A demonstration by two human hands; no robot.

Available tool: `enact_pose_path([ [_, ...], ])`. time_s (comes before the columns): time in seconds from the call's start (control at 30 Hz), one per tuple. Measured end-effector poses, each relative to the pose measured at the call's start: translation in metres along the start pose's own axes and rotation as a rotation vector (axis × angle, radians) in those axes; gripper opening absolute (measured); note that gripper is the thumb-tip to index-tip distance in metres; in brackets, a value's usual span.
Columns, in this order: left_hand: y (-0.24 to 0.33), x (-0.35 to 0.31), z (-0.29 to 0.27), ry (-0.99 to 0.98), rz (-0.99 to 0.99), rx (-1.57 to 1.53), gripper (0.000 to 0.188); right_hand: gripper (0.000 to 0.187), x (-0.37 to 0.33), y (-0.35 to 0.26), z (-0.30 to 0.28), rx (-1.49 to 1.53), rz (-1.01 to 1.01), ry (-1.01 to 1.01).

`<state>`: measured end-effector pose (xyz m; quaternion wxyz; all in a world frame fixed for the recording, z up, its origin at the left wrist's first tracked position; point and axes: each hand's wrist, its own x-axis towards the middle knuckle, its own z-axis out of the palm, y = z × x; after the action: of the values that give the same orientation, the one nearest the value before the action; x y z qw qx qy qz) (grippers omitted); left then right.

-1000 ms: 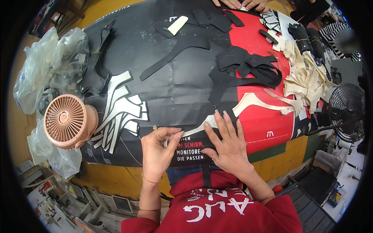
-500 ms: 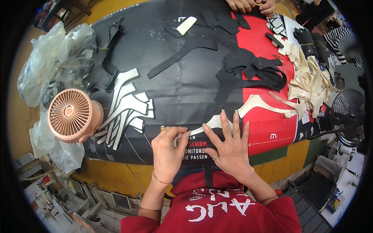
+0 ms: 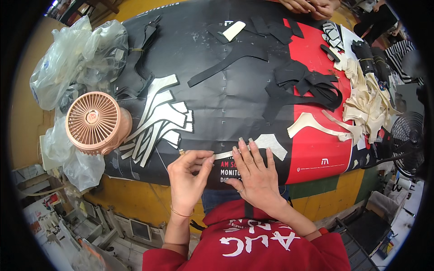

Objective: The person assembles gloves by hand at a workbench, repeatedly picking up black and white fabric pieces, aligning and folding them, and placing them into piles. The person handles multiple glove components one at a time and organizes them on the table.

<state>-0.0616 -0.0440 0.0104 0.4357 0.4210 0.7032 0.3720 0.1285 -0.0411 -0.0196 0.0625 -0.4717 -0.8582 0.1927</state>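
One white cut piece (image 3: 275,144) is lying along the near edge of the desk (image 3: 244,108), its broad end pointing toward the right edge. Two hands are working on it: left hand (image 3: 190,174) is pinching the narrow end between thumb and forefinger; right hand (image 3: 257,177) is lying flat across the middle, fingers stretched, slightly spread, gripping nothing. One pink fan (image 3: 92,122) is standing by the near left corner, just beside one fanned stack of white pieces (image 3: 169,115), at least five overlapping. One cream piece (image 3: 305,123) is resting toward the near right corner. One cream heap (image 3: 366,101) is spreading along the right edge, pieces too tangled to count; one black heap (image 3: 289,71) is lying left of it. Another person's two hands (image 3: 323,10) are showing close together at the far edge
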Motion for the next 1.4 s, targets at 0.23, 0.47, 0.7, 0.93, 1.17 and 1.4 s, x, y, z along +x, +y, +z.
enact_pose_path([
  [0.23, -0.012, -0.002, -0.001, 0.104, -0.101, -0.11, 0.015, 0.072, 0.0, -0.001, 0.001, -0.001, 0.007, -0.022],
  [0.47, -0.013, -0.002, 0.003, 0.155, -0.064, -0.046, 0.017, 0.072, -0.001, -0.001, 0.0, -0.015, 0.011, -0.02],
  [0.7, -0.012, -0.006, 0.009, 0.226, 0.014, 0.035, 0.017, 0.073, 0.0, -0.002, 0.0, -0.025, 0.013, -0.018],
  [0.93, -0.014, -0.005, 0.01, 0.242, 0.0, 0.02, 0.019, 0.074, -0.001, 0.0, 0.001, -0.045, 0.0, -0.05],
  [1.17, -0.019, -0.008, -0.01, 0.307, 0.008, 0.182, 0.019, 0.071, 0.001, -0.002, 0.001, -0.018, 0.007, 0.006],
  [1.4, -0.011, -0.016, 0.012, 0.253, 0.483, 0.485, 0.023, 0.061, 0.002, -0.002, -0.006, 0.026, -0.023, 0.004],
])
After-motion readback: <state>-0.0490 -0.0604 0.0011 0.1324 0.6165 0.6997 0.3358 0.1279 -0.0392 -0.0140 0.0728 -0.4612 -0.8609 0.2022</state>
